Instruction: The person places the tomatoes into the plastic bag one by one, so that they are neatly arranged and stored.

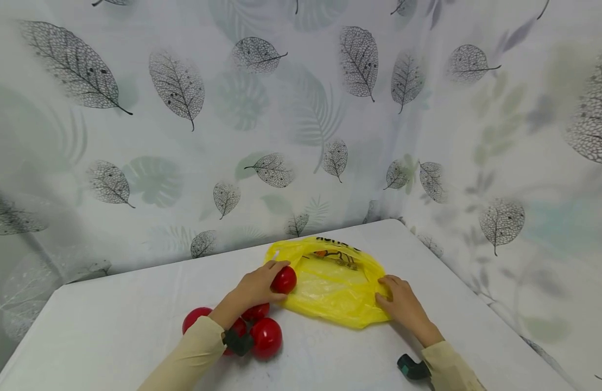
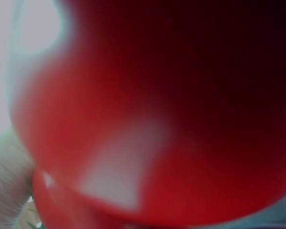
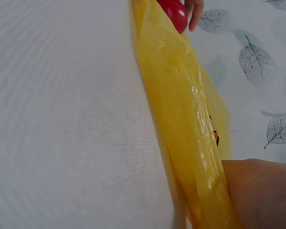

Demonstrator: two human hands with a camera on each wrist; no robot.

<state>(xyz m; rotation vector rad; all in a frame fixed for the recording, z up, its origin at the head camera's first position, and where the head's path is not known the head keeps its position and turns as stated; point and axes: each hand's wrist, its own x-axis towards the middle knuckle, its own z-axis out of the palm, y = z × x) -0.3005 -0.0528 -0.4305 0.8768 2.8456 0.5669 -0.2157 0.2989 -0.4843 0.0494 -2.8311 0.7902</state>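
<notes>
My left hand (image 1: pixel 259 285) holds a red tomato (image 1: pixel 284 280) between thumb and fingers at the left side of a yellow plastic bag (image 1: pixel 330 296). The bag lies on the table with its mouth spread. At the bag's right edge, my right hand (image 1: pixel 403 304) grips the plastic between thumb and fingers. Under and beside my left wrist lie several more red tomatoes (image 1: pixel 266 338), some partly hidden by the arm. A blurred tomato surface (image 2: pixel 109 119) fills most of the left wrist view, with green leafy bits below left.
A white-covered table (image 1: pixel 110 320) carries everything. Behind it and along its right side hangs a leaf-patterned curtain (image 1: pixel 301 125). Dark camera mounts sit at both wrists, the right one (image 1: pixel 412 367) close above the tabletop.
</notes>
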